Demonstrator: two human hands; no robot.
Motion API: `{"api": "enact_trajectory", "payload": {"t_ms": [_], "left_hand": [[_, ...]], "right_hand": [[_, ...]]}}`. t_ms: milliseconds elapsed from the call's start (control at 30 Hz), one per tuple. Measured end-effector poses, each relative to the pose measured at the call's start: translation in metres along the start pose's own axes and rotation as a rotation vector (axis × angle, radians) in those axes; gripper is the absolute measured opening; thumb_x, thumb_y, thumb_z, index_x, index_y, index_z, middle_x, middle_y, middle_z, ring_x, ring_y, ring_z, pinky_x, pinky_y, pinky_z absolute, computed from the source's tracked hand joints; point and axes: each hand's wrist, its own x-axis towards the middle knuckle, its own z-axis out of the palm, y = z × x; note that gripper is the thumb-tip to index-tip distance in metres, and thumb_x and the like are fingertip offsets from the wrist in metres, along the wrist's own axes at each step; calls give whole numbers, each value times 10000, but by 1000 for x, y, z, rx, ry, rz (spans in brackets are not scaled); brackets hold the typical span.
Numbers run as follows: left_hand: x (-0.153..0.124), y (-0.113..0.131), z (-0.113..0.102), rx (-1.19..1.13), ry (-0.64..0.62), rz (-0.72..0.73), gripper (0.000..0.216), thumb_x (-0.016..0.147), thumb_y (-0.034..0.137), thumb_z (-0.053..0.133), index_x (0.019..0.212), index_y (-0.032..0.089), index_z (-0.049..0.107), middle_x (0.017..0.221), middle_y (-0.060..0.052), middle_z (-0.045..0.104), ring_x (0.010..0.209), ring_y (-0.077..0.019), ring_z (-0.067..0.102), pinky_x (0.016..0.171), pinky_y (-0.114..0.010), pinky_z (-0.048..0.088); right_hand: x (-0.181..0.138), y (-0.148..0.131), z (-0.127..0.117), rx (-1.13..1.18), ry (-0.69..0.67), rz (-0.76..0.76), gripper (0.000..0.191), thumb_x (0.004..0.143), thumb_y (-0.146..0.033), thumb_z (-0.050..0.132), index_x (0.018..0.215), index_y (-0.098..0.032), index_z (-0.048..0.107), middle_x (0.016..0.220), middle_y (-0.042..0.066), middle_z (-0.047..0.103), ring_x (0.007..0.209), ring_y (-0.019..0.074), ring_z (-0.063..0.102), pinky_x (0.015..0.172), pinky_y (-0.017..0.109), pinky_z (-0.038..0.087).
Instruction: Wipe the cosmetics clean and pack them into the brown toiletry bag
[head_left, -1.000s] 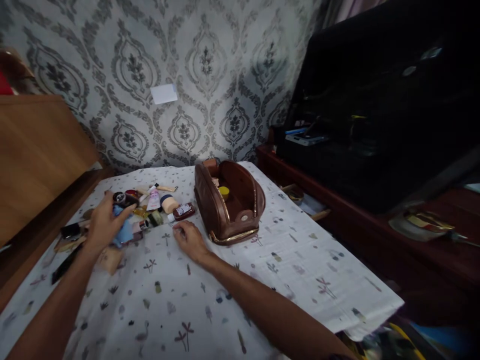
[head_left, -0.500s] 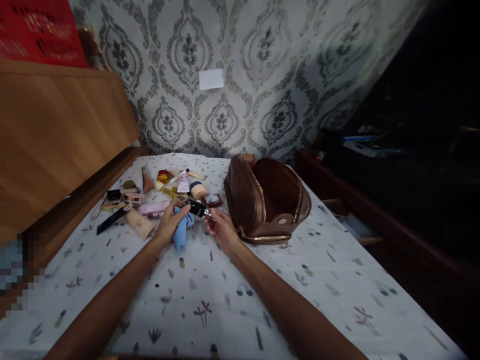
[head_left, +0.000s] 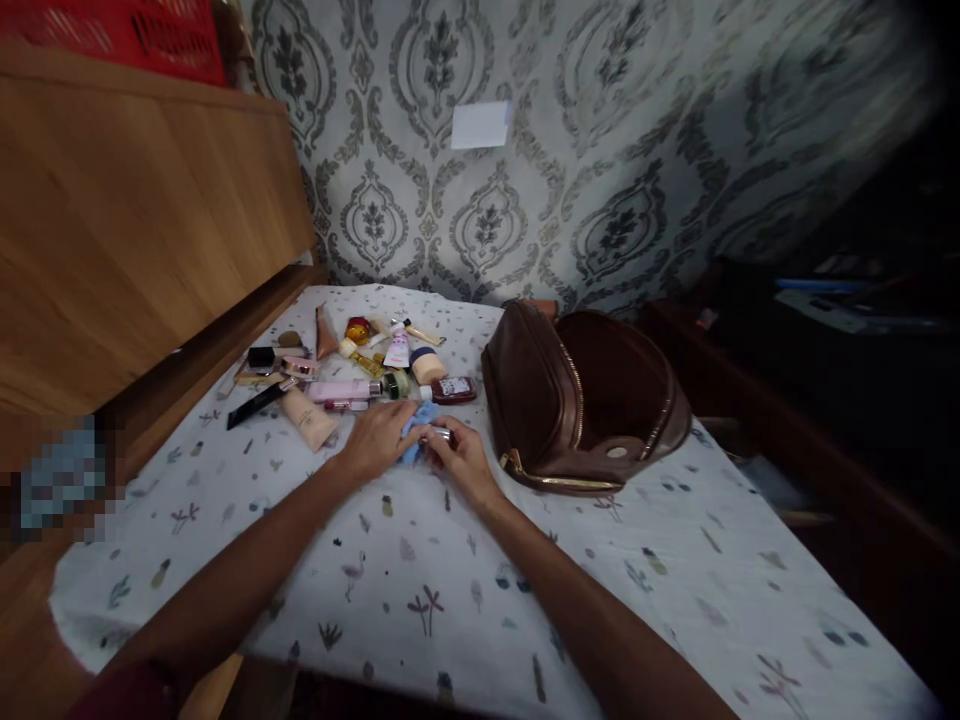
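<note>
Held a silver-ended item (head_left: 442,434), mostly hidden, against a blue cloth (head_left: 422,414), left of the brown bag (head_left: 525,385). Had the left hand (head_left: 379,438) closed over the blue cloth and the right hand (head_left: 465,462) pinched narrowly on the silver end. Had a dark red bottle (head_left: 454,389) lying just left of the bag, a pink container (head_left: 341,391) and a beige tube (head_left: 308,418) farther left, on a printed tablecloth (head_left: 390,620), and a white card (head_left: 480,125) on the wall (head_left: 517,260) behind the bag.

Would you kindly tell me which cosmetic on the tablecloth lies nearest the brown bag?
The dark-red bottle with the pale label: its end almost reaches the brown bag, while others lie farther left.
</note>
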Motion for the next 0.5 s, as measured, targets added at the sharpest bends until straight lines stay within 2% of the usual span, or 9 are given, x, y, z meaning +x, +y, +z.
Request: {"api": "enact_trajectory", "payload": {"t_ms": [100, 233, 500], "left_hand": [[1, -16, -6, -33, 4, -75, 327, 976, 437, 402, 927, 193, 614, 879, -93, 700, 843, -250, 660, 732, -333, 473], [4, -28, -9, -115, 17, -155, 328, 969, 420, 398, 827, 203, 598, 770, -70, 671, 774, -240, 649, 718, -320, 450], [8, -39, -8, -457, 105, -316, 283, 921, 417, 444, 917, 197, 622, 846, -48, 682, 883, -226, 632, 853, -326, 454]], "right_hand": [[1, 0, 0, -20, 17, -1, 444, 735, -546, 704, 952, -163, 649, 538, -31, 575, 458, 121, 506, 443, 234, 387], [2, 0, -1, 8, 59, -2, 462, 720, -560, 719, 954, -167, 651, 570, -19, 598, 480, 128, 535, 460, 242, 413], [0, -6, -6, 74, 165, -74, 431, 731, -553, 719, 942, -184, 649, 631, -20, 587, 522, 130, 541, 471, 247, 417]]}}
